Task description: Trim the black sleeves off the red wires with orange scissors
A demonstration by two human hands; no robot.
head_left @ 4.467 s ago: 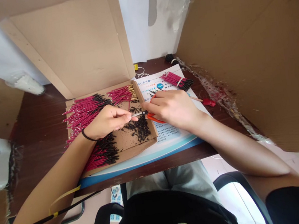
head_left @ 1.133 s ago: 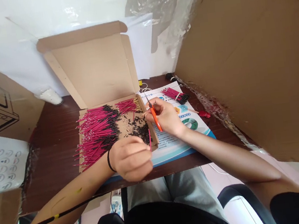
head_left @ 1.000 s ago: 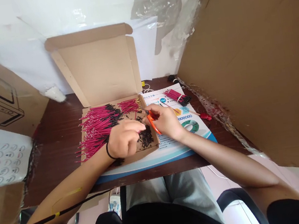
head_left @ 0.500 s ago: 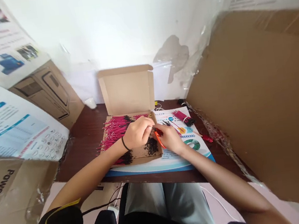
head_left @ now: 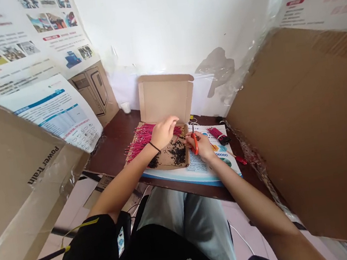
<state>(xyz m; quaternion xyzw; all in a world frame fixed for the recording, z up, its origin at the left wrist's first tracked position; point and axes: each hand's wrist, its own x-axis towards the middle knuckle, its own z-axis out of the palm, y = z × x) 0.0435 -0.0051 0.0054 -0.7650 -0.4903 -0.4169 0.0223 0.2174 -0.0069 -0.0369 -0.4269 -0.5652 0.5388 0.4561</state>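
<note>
My right hand [head_left: 201, 146] is closed round a pair of orange-handled scissors [head_left: 195, 144], with the blades pointing up and away from me. It is at the right edge of a shallow open cardboard box [head_left: 168, 163]. Above the box's middle is my left hand [head_left: 163, 134], its fingers stretched to the right and nothing visible in them. Many thin red wires [head_left: 141, 139] with black ends lie along the left side of the box, partly behind my left hand and wrist. Small black scraps [head_left: 177, 152] are scattered over the box floor.
A tied bundle of red and black wires [head_left: 219, 136] lies on the printed sheet [head_left: 198, 172] to the right. Beyond it is a red-ended thin tool [head_left: 240, 160]. Cardboard walls [head_left: 307, 129] flank the dark table [head_left: 112, 151]. A white cup [head_left: 126, 107] stands at the back left.
My hands have moved apart: earlier they met over the box at the scissors. The scissors have swung to point upward in my right hand. The camera view has shifted.
</note>
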